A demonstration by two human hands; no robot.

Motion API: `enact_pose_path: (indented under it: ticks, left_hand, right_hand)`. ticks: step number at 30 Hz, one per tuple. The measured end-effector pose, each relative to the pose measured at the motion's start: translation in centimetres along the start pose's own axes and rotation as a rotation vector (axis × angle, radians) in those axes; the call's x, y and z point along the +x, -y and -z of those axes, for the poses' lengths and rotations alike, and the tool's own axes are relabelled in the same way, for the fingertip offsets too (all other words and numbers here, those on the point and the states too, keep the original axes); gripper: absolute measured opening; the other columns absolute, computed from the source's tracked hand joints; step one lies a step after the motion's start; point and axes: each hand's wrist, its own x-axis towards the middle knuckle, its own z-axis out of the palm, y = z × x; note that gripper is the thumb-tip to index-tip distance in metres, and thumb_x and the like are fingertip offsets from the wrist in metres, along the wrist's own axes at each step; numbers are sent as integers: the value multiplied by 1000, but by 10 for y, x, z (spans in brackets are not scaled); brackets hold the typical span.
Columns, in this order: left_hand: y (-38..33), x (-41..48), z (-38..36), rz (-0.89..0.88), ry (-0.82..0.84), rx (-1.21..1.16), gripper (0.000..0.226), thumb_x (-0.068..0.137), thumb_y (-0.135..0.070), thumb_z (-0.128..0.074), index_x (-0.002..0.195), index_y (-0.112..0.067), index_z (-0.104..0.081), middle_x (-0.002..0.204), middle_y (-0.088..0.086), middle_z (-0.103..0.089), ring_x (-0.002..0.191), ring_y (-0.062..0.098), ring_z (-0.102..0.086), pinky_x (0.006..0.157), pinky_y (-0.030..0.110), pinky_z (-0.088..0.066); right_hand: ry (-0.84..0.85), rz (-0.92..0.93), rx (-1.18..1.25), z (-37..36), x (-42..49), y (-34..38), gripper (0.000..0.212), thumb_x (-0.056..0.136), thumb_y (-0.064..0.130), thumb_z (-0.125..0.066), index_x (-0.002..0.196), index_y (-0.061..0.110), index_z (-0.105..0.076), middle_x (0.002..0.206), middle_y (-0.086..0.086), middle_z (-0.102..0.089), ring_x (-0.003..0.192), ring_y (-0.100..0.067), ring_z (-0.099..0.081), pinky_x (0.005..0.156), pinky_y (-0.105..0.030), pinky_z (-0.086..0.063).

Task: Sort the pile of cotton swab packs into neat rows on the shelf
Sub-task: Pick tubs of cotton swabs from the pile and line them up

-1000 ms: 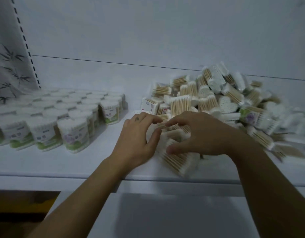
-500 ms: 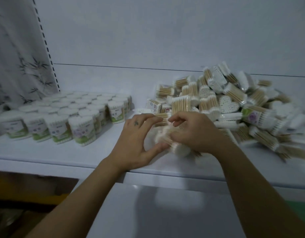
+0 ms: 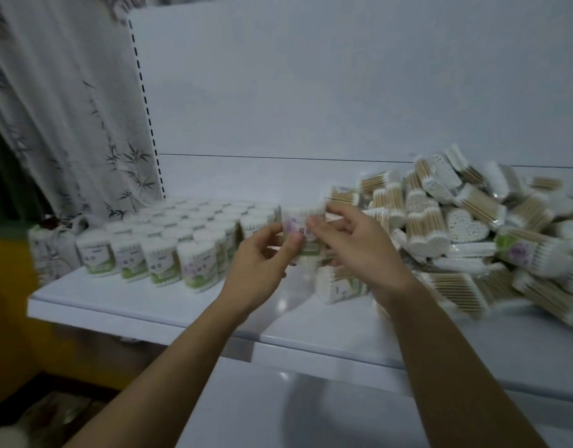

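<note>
A loose pile of cotton swab packs (image 3: 466, 231) covers the right half of the white shelf (image 3: 168, 308). On the left, upright packs stand in neat rows (image 3: 168, 240). Above the shelf's middle, both hands hold one pack with a purple and green label (image 3: 299, 226). My left hand (image 3: 259, 263) pinches its left side. My right hand (image 3: 353, 244) grips its right side from above. Another pack (image 3: 335, 284) lies on its side just below my right hand.
A white back panel (image 3: 343, 85) closes the shelf behind. A curtain with a bamboo print (image 3: 62, 124) hangs at the left. A second white surface (image 3: 294, 412) lies below the shelf's front edge.
Both hands have lifted one pack out of the pile's front and carried it up and left, toward the rows. The view has swung left as well.
</note>
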Motion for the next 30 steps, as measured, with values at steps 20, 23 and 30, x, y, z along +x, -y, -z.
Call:
enact_pose_path:
  ticks: [20,23,30]
  left_hand:
    - [83,-4,126,-402,-202,1134,50,79,-50,-55,117,-19,-62,128,6,-59,121,32,-46,99,52,-28]
    - [92,-1,126,-405,-177,1087,58,73,-51,-60,121,-18,-56,131,6,-56,126,32,-43,106,57,-22]
    - [97,-1,128,-419,-129,1030,62,64,-44,-77,114,-20,-50,127,7,-55,126,32,-43,107,56,-19]
  right_hand:
    - [-100,42,-860,-155,50,-20,47,92,45,-60,132,24,-46,141,-9,-40,110,-30,-58,83,-35,-45]
    - [-106,36,-885,-162,55,-31,59,90,50,-59,141,28,-39,147,-8,-35,119,-28,-54,89,-36,-46]
    - [-262,208,-799,-164,44,-45,48,81,17,-64,129,20,-58,133,-7,-47,111,-27,-57,82,-35,-50]
